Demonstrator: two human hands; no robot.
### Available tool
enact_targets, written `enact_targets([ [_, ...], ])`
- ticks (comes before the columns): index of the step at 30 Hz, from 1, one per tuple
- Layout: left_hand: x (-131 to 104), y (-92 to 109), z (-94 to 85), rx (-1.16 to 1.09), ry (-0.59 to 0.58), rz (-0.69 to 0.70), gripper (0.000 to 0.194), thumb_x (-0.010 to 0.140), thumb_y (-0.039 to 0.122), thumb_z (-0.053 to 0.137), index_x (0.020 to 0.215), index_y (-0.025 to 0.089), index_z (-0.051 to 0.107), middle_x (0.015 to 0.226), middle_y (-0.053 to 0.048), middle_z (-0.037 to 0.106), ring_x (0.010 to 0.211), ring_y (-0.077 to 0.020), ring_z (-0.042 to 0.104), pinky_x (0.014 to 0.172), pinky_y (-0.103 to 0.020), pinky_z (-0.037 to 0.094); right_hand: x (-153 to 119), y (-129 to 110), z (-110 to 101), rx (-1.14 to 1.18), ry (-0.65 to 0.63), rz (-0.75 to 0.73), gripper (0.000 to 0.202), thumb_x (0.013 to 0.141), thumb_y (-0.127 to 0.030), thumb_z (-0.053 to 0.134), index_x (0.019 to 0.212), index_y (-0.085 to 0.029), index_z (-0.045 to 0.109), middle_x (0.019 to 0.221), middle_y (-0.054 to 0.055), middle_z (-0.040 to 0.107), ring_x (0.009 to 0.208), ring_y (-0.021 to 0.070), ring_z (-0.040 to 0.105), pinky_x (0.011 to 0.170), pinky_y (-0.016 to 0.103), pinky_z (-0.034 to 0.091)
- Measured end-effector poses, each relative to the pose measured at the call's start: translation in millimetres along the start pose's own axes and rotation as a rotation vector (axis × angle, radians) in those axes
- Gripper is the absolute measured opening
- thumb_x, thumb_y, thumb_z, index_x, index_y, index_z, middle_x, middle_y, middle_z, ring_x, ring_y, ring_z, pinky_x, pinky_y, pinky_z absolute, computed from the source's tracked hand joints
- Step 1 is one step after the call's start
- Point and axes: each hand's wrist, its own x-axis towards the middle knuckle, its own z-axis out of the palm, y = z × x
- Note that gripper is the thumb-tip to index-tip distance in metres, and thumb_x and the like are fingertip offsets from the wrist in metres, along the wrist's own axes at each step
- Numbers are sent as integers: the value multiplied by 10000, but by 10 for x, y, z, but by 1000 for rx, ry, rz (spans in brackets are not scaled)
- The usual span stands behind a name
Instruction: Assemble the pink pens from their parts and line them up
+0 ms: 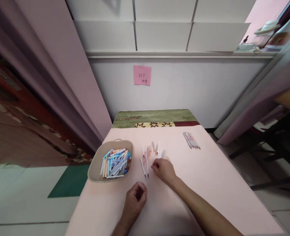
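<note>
Left hand (135, 198): positioned over the table (196, 177), nearer its left edge than the right hand. Fingers and thumb curl around a hollow; tip contact is indeterminate. Left wrist (121, 226) enters from below.

Right hand (165, 169): positioned farther toward the table's far edge. Back of hand faces up, fingers bent and directed left; fingertip closure is unclear. Right forearm (204, 209) extends diagonally from the lower right, its wrist nearly straight.
</note>
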Motion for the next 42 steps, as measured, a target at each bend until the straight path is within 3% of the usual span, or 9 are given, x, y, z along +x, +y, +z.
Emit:
enact_targets([
  [5, -10, -78, -7, 6, -9, 38, 117, 817, 282, 549, 742, 192, 546, 752, -16, 599, 685, -142, 566, 640, -232, 450, 265, -311, 244, -137, -71, 103, 222, 786, -270, 567, 845, -133, 732, 870, 177, 730, 855, 293, 688, 717, 349, 483],
  [9, -10, -78, -21, -26, -2, 65, 128, 802, 275, 580, 714, 183, 577, 793, -40, 636, 749, -163, 603, 702, -255, 464, 381, -431, 291, -160, -106, 186, 235, 718, -171, 586, 884, -83, 729, 881, 220, 722, 860, 316, 695, 702, 360, 504],
  [13, -27, 129, -49, -141, -17, 6, 140, 775, 281, 642, 693, 173, 606, 764, -46, 652, 734, -165, 611, 697, -259, 473, 306, -423, 134, -122, -109, 186, 216, 708, -208, 585, 830, -93, 720, 893, 210, 724, 878, 324, 689, 702, 358, 503],
  [16, -14, 423, -76, -347, 34, -149, 165, 770, 320, 669, 755, 164, 618, 802, -56, 673, 594, -133, 592, 531, -234, 461, 112, -261, -18, -48, -122, 141, 190, 750, -262, 529, 694, -150, 672, 741, 127, 730, 784, 253, 696, 669, 299, 493],
  [20, 141, 824, -131, -689, 213, -336, 227, 741, 300, 712, 885, 152, 617, 808, -58, 696, 549, -100, 586, 497, -205, 471, -213, 1, -149, 493, -111, 126, 125, 755, -195, 446, 726, -185, 567, 561, -7, 651, 503, 126, 606, 530, 211, 446],
  [24, 328, 1001, -148, -975, 237, -574, 255, 729, 210, 722, 948, 119, 630, 814, -84, 712, 546, -77, 600, 492, -165, 482, -506, 37, -309, 957, -45, 76, 48, 721, -206, 528, 767, -194, 527, 578, -46, 584, 523, 111, 550, 546, 216, 450],
  [33, 389, 1067, 5, -1030, 297, -587, 82, 770, 172, 691, 779, 122, 626, 749, -57, 700, 534, -84, 608, 471, -164, 503, -689, -86, -623, 1202, 109, -13, 239, 858, -425, 574, 883, -194, 520, 723, 33, 663, 687, 160, 604, 665, 276, 474],
  [36, 406, 1113, -5, -1048, 349, -564, 47, 782, 135, 671, 788, 114, 629, 759, -52, 696, 578, -90, 630, 513, -167, 520, -681, -79, -647, 1103, 118, -56, 243, 877, -439, 544, 869, -196, 541, 724, 35, 662, 674, 161, 603, 634, 261, 473],
  [42, 418, 1172, 34, -1066, 393, -614, 18, 802, 115, 639, 814, 105, 648, 754, -57, 697, 568, -91, 630, 494, -171, 516, -765, -77, -581, 493, 302, -184, 168, 862, -352, 571, 836, -212, 659, 671, 3, 636, 583, 128, 561, 491, 197, 398],
])
